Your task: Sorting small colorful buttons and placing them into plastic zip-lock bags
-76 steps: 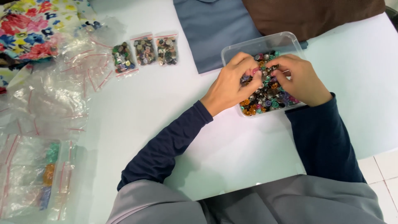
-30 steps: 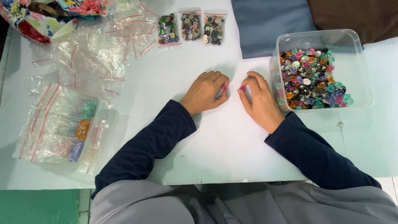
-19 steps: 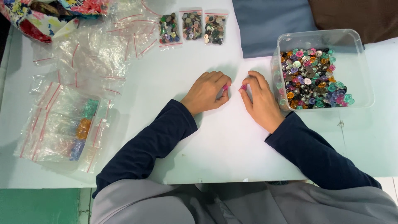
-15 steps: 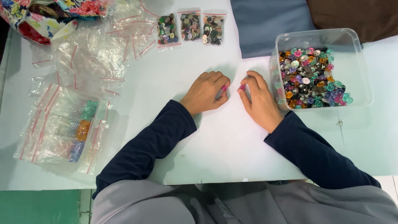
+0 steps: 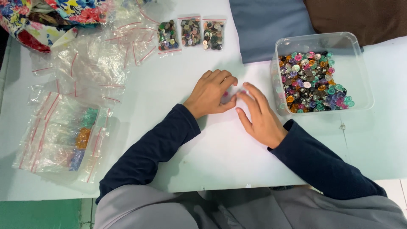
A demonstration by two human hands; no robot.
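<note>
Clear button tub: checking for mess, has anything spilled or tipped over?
Nothing stands out. The tub sits upright, its buttons inside; three filled bags lie in a row.

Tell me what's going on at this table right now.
A person sits at a white table, both hands together over a small pile of buttons. The left hand is cupped beside them; the right hand lies flat. A clear tub of mixed buttons stands to the right, three filled bags and empty bags further off.

Tub [image 5: 360, 63]: clear glossy plastic
Buttons [image 5: 311, 82]: shiny, coloured plastic
Bags [image 5: 91, 70]: thin glossy film
Table [image 5: 212, 152]: smooth, matt white
</note>
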